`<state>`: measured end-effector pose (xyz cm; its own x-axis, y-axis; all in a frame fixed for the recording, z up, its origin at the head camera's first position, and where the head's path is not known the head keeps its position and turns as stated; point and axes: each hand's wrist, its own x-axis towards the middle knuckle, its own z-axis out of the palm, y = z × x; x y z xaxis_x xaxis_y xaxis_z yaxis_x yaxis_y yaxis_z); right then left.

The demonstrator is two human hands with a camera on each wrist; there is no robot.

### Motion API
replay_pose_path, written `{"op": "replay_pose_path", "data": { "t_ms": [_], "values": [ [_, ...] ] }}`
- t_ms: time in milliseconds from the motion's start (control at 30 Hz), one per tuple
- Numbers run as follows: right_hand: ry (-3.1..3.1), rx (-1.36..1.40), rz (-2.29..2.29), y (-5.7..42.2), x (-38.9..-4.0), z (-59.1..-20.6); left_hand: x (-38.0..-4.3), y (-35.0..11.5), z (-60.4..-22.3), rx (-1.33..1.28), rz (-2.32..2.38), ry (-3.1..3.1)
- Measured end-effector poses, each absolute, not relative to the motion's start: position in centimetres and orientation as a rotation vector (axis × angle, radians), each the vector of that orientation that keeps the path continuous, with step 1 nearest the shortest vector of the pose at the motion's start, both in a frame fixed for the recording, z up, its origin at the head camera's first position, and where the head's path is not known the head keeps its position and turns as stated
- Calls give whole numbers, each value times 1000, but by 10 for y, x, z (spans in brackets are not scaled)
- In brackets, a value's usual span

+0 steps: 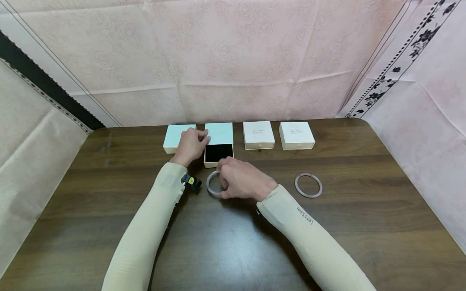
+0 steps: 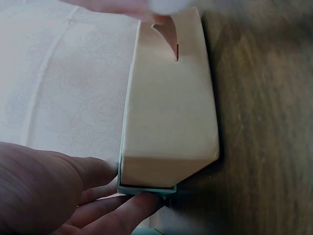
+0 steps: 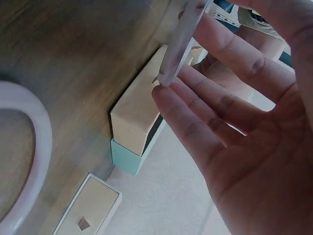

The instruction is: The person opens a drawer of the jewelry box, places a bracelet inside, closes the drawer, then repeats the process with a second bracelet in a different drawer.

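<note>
A teal drawer box (image 1: 219,133) stands pulled out at the front, its cream drawer (image 2: 171,107) showing a black lining (image 1: 218,152). My left hand (image 1: 191,145) holds the teal sleeve at its left side, thumb on the top edge and fingers against the side. A pale lilac bangle (image 1: 212,184) is pinched in my right hand (image 1: 242,180), just in front of the drawer. In the right wrist view that bangle (image 3: 181,44) appears edge-on between thumb and fingertips. A leather-like pull tab (image 2: 169,36) sticks out of the drawer front.
Left of the drawn-out box sits another teal box (image 1: 174,137), partly behind my left hand. Two white boxes (image 1: 259,135) (image 1: 297,135) stand to the right, both closed. A second lilac bangle (image 1: 308,185) lies on the brown wooden table (image 1: 233,250). Patterned cloth (image 1: 225,60) hangs behind.
</note>
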<state>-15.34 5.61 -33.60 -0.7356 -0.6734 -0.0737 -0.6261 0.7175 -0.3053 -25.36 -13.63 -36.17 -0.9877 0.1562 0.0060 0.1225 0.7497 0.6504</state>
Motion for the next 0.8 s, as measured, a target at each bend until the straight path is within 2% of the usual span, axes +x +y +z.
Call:
{"op": "replay_pose_path", "data": {
  "t_ms": [800],
  "values": [
    [2838,-1118,-371,54,-165,-321,-253,-136,-362,217,1091,2893]
  ]
}}
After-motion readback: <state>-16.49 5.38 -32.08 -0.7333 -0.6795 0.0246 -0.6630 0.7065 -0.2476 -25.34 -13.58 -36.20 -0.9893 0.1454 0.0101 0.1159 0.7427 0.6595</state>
